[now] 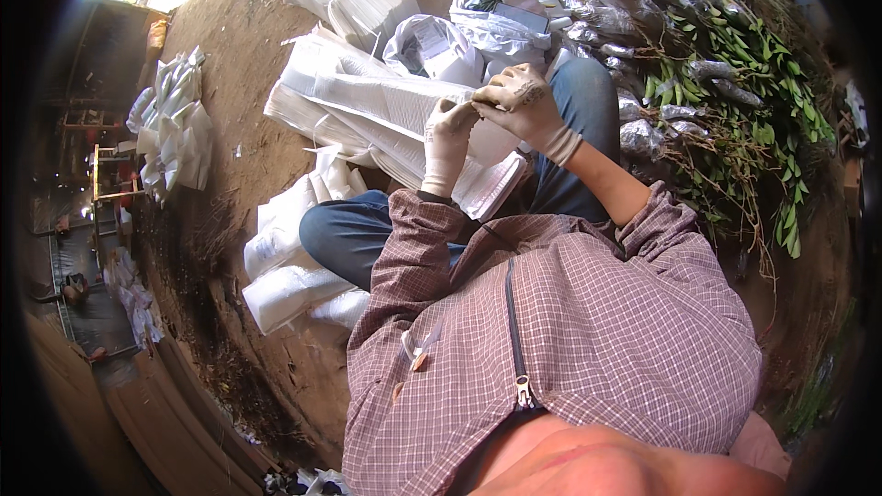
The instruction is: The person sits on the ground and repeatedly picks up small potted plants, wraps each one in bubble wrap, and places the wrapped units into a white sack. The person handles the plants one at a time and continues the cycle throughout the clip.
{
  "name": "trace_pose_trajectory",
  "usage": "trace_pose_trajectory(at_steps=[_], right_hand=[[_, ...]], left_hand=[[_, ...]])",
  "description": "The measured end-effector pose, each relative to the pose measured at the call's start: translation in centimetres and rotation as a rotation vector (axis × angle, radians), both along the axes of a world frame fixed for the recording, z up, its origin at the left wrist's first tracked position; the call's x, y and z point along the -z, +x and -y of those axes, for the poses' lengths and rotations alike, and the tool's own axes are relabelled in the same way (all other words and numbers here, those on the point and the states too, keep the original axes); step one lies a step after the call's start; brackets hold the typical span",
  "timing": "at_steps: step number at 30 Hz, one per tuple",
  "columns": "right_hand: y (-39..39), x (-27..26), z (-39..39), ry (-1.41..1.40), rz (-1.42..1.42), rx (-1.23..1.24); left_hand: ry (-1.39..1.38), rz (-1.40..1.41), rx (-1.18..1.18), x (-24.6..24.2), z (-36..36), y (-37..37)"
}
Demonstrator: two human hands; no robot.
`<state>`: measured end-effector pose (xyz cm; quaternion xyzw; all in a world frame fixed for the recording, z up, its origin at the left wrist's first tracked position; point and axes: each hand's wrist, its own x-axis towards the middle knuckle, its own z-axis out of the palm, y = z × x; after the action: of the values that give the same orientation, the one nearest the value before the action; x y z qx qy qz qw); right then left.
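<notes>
My left hand [449,139] and my right hand [527,103], both in pale gloves, meet at the fingertips above my lap. The fingers look pinched together, but what lies between them is too small to tell. Beneath and beside them, a white quilted sheet or sleeve [393,100] lies across a thick stack of flat white packing sleeves [317,117]. The folded ends of more white sheets [497,182] show below my left hand. Just beyond the hands, a white plastic bag [441,58] holds papers bearing print.
A second white bag [499,31] with a dark flat device stands beyond. Tied white bundles [372,3] sit at the top. Leafy plants with foil-wrapped roots [730,83] are heaped on the right. White wrapped packages [293,289] lie by my knee, others [176,127] farther left on bare earth.
</notes>
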<state>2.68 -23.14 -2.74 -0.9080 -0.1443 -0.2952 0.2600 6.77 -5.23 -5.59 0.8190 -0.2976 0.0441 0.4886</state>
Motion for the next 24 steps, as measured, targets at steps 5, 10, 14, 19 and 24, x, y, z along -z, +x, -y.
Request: trace_pose_trajectory(at_steps=[5, 10, 14, 19, 24], right_hand=[[0.3, 0.2, -1.3, -0.214, 0.016, 0.072], [0.2, 1.1, -1.7, -0.287, -0.216, 0.121], [-0.5, 2.7, -2.0, 0.096, -0.49, 0.081], [-1.7, -1.6, -1.8, 0.998, -0.798, -0.814], [-0.7, -10.2, 4.0, 0.183, -0.175, 0.501]], left_hand=[[0.031, -0.04, 0.025, 0.6, -0.1, -0.5], [0.281, 0.176, -0.048, -0.1, -0.2, -1.6], [0.339, 0.297, -0.047, -0.2, -0.6, -1.8], [0.287, 0.238, -0.015, 0.5, -1.4, -1.2], [0.351, 0.089, -0.001, -0.2, -2.5, -1.0]])
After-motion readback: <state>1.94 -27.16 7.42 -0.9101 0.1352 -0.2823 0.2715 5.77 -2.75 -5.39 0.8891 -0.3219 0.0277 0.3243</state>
